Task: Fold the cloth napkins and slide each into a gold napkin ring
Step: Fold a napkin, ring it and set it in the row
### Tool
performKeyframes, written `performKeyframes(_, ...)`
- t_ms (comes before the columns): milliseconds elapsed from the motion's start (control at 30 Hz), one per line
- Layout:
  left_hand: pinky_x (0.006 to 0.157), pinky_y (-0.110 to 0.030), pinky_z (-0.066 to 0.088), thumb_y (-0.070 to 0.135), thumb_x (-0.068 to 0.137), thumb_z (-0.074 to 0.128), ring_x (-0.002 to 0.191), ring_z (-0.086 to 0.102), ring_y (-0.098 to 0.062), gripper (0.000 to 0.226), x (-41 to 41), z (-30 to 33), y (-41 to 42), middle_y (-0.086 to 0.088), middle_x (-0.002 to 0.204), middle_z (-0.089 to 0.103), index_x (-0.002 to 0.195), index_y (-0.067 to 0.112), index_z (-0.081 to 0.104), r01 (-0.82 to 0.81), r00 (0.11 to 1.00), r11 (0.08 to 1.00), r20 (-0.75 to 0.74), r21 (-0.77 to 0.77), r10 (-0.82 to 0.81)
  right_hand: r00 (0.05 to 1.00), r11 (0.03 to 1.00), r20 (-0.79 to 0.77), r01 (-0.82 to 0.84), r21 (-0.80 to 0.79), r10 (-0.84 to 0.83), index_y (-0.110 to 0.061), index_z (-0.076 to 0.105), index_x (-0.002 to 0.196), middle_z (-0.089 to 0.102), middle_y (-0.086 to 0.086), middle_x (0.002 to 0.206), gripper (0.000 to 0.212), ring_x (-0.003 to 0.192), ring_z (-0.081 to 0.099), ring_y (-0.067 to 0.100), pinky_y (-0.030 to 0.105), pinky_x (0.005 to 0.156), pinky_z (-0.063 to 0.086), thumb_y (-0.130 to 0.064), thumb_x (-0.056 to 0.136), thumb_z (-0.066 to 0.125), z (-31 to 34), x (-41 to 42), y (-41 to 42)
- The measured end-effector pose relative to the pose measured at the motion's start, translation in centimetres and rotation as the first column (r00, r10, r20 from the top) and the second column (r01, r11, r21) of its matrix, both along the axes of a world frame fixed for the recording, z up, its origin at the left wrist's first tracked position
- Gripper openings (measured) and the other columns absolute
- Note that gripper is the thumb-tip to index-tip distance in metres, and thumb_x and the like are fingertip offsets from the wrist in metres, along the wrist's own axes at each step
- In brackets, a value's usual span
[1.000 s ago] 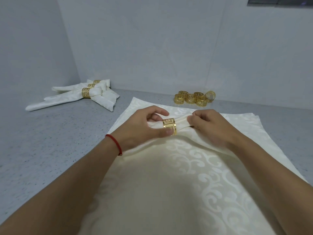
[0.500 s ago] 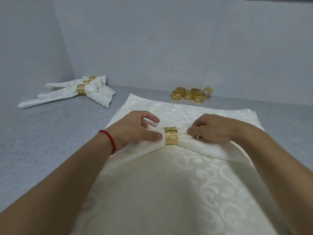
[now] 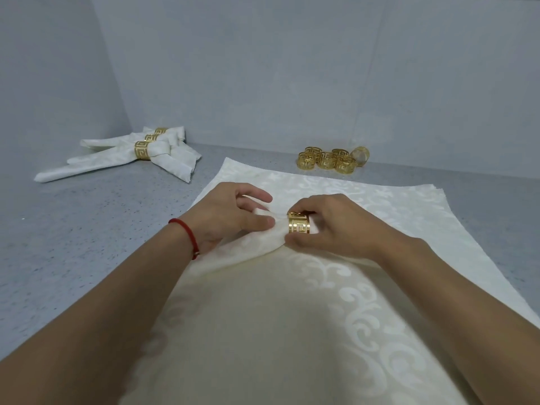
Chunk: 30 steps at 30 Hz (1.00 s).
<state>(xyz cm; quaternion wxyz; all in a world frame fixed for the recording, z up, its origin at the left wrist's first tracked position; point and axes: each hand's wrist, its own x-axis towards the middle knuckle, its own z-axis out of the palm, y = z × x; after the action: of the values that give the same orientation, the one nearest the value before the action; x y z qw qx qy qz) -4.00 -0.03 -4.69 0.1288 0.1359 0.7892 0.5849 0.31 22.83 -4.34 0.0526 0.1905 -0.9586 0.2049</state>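
A folded cream napkin point(image 3: 263, 244) lies across a stack of flat cream napkins point(image 3: 292, 331) in front of me. A gold napkin ring point(image 3: 298, 227) with a key pattern sits around its middle. My right hand point(image 3: 330, 226) pinches the ring between thumb and fingers. My left hand point(image 3: 230, 217), with a red cord at the wrist, grips the napkin's end just left of the ring. The napkin's right part is hidden under my right hand.
Finished napkins in gold rings point(image 3: 140, 152) lie piled at the back left corner. Several loose gold rings point(image 3: 330, 159) stand by the back wall. The grey speckled counter point(image 3: 87, 229) meets grey walls at the back and left.
My right hand has moved from the napkin onto the ring and now grips it. The ring sits farther right along the napkin, and more cloth shows on its left.
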Motion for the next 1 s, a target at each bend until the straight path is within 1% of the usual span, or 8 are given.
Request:
performKeyframes(167,0.074,-0.029,0.054,0.016,0.074,0.087,0.077,0.068,-0.014,0.038,0.1,0.0,0.2,-0.003,0.089,0.076,0.109,0.02,0.071,-0.011,0.999,1.0,-0.032,-0.007,0.011,0.999,1.0,0.039,0.024,0.001,-0.024,-0.037,0.066,0.117,0.067,-0.019,0.104,0.046,0.098,0.06,0.005,0.036,0.088,0.053,-0.066,0.082,0.071,0.1,0.1,0.0)
performKeyframes(267,0.079,-0.034,0.056,0.042,0.081,0.079,0.07,0.067,-0.013,0.031,0.1,0.7,-0.1,-0.002,0.084,0.074,0.105,0.024,0.07,-0.014,0.994,0.979,-0.109,-0.204,-0.008,0.985,0.988,0.106,0.144,-0.058,-0.137,-0.036,0.061,0.126,0.064,-0.018,0.114,0.055,0.105,0.06,0.005,0.032,0.092,0.049,-0.072,0.085,0.062,1.3,0.4,1.0)
performKeyframes(333,0.077,-0.034,0.056,0.058,0.085,0.067,0.069,0.071,-0.019,0.037,0.1,1.6,-0.7,-0.001,0.085,0.074,0.097,0.023,0.07,-0.076,0.986,0.907,-0.169,-0.414,0.005,0.955,0.965,0.143,0.263,-0.01,-0.259,-0.027,0.065,0.114,0.068,-0.009,0.109,0.044,0.098,0.064,0.011,0.034,0.087,0.051,-0.065,0.094,0.053,2.7,0.8,2.2)
performKeyframes(400,0.078,-0.033,0.057,0.066,0.087,0.057,0.066,0.073,-0.019,0.051,0.3,2.5,-1.0,0.0,0.08,0.075,0.09,0.017,0.07,-0.065,0.992,0.819,-0.128,-0.57,-0.011,0.898,0.926,0.239,0.336,0.171,-0.369,-0.02,0.068,0.105,0.069,-0.001,0.106,0.051,0.098,0.064,0.018,0.037,0.09,0.051,-0.065,0.098,0.045,3.5,1.4,3.5)
performKeyframes(500,0.074,-0.031,0.056,0.07,0.085,0.056,0.054,0.066,-0.017,0.058,0.7,2.8,-1.0,0.006,0.061,0.068,0.073,0.013,0.064,0.048,0.994,0.682,-0.03,-0.73,-0.102,0.862,0.914,0.309,0.357,0.195,-0.402,-0.027,0.067,0.089,0.068,-0.007,0.095,0.059,0.091,0.064,0.016,0.038,0.088,0.053,-0.081,0.083,0.045,2.6,2.6,4.4)
performKeyframes(667,0.058,-0.024,0.042,0.053,0.08,0.075,0.052,0.047,-0.014,0.043,0.3,2.6,-1.7,0.004,0.054,0.055,0.067,0.013,0.067,0.072,0.978,0.676,-0.08,-0.733,-0.191,0.914,0.94,0.221,0.339,0.043,-0.34,-0.022,0.057,0.071,0.058,-0.012,0.065,0.036,0.062,0.054,0.011,0.029,0.062,0.043,-0.053,0.086,0.067,0.1,3.3,4.7)
performKeyframes(867,0.06,-0.023,0.043,0.046,0.078,0.079,0.055,0.051,-0.008,0.028,0.2,2.4,-2.4,0.009,0.064,0.061,0.074,0.02,0.069,0.108,0.962,0.662,-0.091,-0.742,-0.258,0.912,0.945,0.261,0.326,0.006,-0.317,-0.017,0.056,0.077,0.052,-0.013,0.06,0.034,0.057,0.047,0.01,0.031,0.06,0.04,-0.049,0.082,0.066,0.2,3.5,4.9)
performKeyframes(1000,0.059,-0.024,0.044,0.048,0.078,0.079,0.055,0.05,-0.012,0.031,0.6,3.1,-2.7,0.005,0.064,0.059,0.075,0.019,0.07,0.233,0.952,0.668,0.024,-0.706,-0.306,0.91,0.946,0.263,0.324,0.03,-0.32,-0.02,0.056,0.074,0.053,-0.013,0.061,0.032,0.06,0.05,0.012,0.032,0.062,0.041,-0.05,0.079,0.066,0.6,3.5,4.8)
